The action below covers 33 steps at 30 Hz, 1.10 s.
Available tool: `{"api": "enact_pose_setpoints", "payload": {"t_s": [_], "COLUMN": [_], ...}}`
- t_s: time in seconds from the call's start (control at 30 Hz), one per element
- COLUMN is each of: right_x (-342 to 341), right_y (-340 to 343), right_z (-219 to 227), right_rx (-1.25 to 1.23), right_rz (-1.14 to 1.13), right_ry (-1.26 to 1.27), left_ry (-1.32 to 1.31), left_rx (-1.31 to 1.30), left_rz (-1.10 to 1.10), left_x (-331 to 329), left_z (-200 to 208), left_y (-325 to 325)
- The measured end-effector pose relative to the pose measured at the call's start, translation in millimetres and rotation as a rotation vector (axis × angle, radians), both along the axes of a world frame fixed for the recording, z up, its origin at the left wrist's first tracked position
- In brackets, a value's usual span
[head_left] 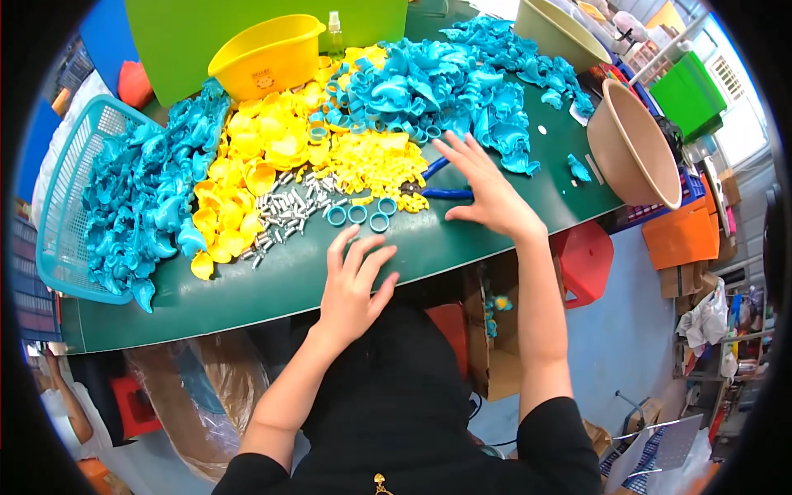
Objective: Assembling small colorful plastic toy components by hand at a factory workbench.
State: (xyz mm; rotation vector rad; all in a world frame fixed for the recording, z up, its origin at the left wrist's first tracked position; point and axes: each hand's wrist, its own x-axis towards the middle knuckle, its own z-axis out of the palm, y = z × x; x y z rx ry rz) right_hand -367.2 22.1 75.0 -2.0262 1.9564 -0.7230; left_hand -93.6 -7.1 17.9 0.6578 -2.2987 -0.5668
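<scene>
My left hand (pixel 355 280) hovers by the near edge of the green table, fingers apart, with nothing in it. Just beyond its fingertips lie several small blue rings (pixel 379 222). My right hand (pixel 487 190) is spread open above the table, close to the blue handles of a pair of pliers (pixel 446 194); it does not appear to hold them. The pliers' jaws point left toward a heap of small yellow parts (pixel 375 161). Left of the rings are scattered small silver cylinders (pixel 289 210). Yellow cup-shaped plastic pieces (pixel 256 140) form a band behind them.
Wavy blue plastic pieces (pixel 437 82) are piled at the back, and more (pixel 148 190) spill from a light-blue basket (pixel 62 223) at left. A yellow tub (pixel 264 58) and spray bottle (pixel 334 37) stand behind. A beige basin (pixel 631 148) sits at right, above a red stool (pixel 587 260).
</scene>
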Motion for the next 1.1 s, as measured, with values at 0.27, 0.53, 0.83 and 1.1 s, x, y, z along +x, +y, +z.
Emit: {"api": "enact_pose_setpoints", "payload": {"t_s": [0.27,0.53,0.83,1.1], "right_x": [-24.6,-39.5,-157.1,-320.3], "right_y": [-34.8,-13.5,12.9,-6.7], "right_z": [31.5,68.2,32.0,-13.7], "right_rx": [0.163,0.057,-0.169,0.055], "right_rz": [0.161,0.242,-0.169,-0.782], "right_ry": [0.34,0.332,-0.873,0.119], "left_ry": [-0.075,-0.29,-0.334,-0.322], "left_rx": [0.014,-0.225,-0.199,-0.23], "left_rz": [0.041,0.089,-0.455,-0.412], "left_x": [-3.4,-9.0,-84.0,-158.2], "left_z": [0.2,-3.8,31.5,2.0], "left_y": [7.1,14.3,49.5,30.3]}}
